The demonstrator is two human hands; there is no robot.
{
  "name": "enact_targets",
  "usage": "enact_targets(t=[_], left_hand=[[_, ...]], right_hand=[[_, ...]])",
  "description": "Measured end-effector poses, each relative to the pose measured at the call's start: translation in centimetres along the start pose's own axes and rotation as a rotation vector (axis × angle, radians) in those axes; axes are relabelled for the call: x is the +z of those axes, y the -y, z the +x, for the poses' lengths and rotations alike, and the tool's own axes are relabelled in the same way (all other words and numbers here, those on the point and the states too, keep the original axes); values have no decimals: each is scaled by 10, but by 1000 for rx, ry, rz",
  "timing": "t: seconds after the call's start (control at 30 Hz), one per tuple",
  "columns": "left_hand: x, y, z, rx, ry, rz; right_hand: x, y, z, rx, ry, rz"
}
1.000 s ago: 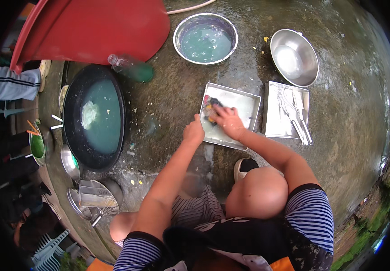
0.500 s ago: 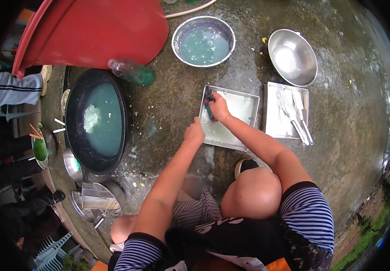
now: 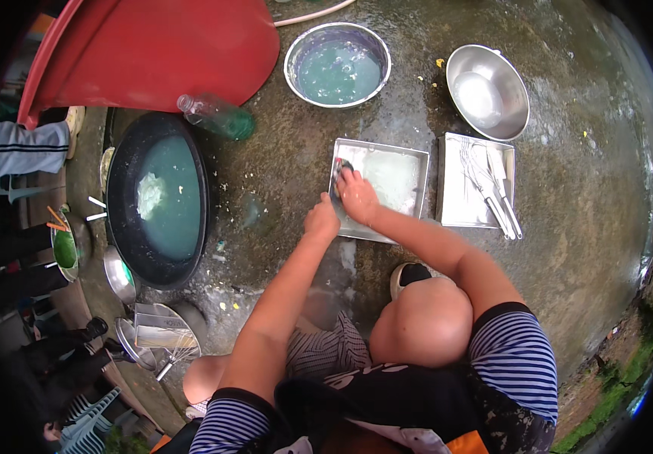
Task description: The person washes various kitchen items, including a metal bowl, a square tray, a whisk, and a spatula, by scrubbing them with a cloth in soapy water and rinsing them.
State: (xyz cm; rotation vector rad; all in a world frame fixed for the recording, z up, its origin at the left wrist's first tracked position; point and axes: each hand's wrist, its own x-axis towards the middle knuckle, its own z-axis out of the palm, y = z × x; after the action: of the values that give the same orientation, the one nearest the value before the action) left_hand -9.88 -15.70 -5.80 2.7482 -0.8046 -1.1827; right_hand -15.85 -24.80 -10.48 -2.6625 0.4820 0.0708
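A square metal baking pan (image 3: 422,185) lies on the wet concrete in front of me, with cloudy soapy water in it. My left hand (image 3: 322,219) is closed on the pan's near left edge. Inside the pan, my right hand (image 3: 358,199) presses a small dark, crumpled cloth (image 3: 345,164) against the left side; the fingers cover most of the cloth. To the right stands a second square pan (image 3: 445,181). Whisks (image 3: 481,180) and a light-bladed spatula (image 3: 499,170) rest in it, their handles over its near edge.
A steel bowl (image 3: 525,113) sits at far right, and a basin (image 3: 289,72) of bluish water at the far middle. On the left are a black tub (image 3: 118,219) of suds, a green-tinged bottle (image 3: 220,117), a red tub (image 3: 167,53) and a pot (image 3: 194,321) with utensils.
My right hand has shifted slightly left and turned flatter over the cloth, hiding more of it. The left hand stays on the pan's edge.
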Motion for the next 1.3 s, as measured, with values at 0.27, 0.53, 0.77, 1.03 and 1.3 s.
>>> enact_targets(t=[0.27,0.53,0.77,1.03,1.3], left_hand=[[3,1,3,-15,-15,40],[5,-2,5,5,-8,29],[9,23,19,-11,76,-143],[-10,51,20,-205,449,-1060],[-27,52,30,-225,155,-1147]], right_hand=[[-9,-14,35,358,-104,197],[14,-31,24,210,-493,669],[-11,-17,36,241,-115,331],[7,17,-23,-64,134,48],[8,10,-3,-237,228,326]])
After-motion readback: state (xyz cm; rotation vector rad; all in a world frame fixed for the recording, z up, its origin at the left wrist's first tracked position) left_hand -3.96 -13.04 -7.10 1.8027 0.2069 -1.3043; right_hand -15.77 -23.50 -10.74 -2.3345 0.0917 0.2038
